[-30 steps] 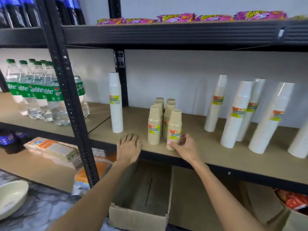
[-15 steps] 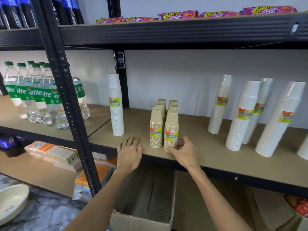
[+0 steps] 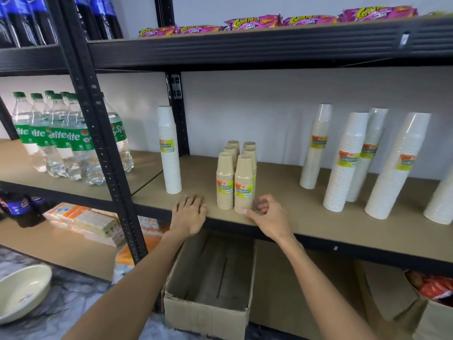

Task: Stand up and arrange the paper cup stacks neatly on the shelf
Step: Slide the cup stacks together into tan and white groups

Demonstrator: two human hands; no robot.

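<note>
Head view. The landmark for this report is the cluster of brown cup stacks [image 3: 236, 177]. It stands upright in two close files on the shelf [image 3: 306, 217], with its front pair near the front lip.

Just left of the cluster, the left hand [image 3: 188, 214] lies flat on the shelf lip, fingers straight, holding nothing. Just right of the cluster, the right hand [image 3: 269, 214] is loosely curled and grips nothing. Its thumb tip is at the base of the cluster's front right stack, but I cannot tell whether it touches. The other fingers are clear of the cups.

Further left of the cluster, one tall white stack [image 3: 169, 153] stands upright and alone. Well to the right of the cluster stand several more white stacks [image 3: 343, 163], unevenly spaced. They appear to lean, though the wide lens may account for that. Below and in front of the cluster sits an open cardboard box [image 3: 208, 312].

Assessment: the cluster looks placed, and the white stacks to its right look like the work remaining.

Risks:
- The cluster's front pair is close to the lip. A careless pull of the right thumb or a brush of the wrist could tip a stack forward, off the shelf and towards the box.
- The brown stacks stand tight together, so one knocked stack would likely take its neighbours with it.
- The white stacks right of the cluster are tall and probably light. Pushing one high up, or sliding it quickly, could topple it into the next.
</note>
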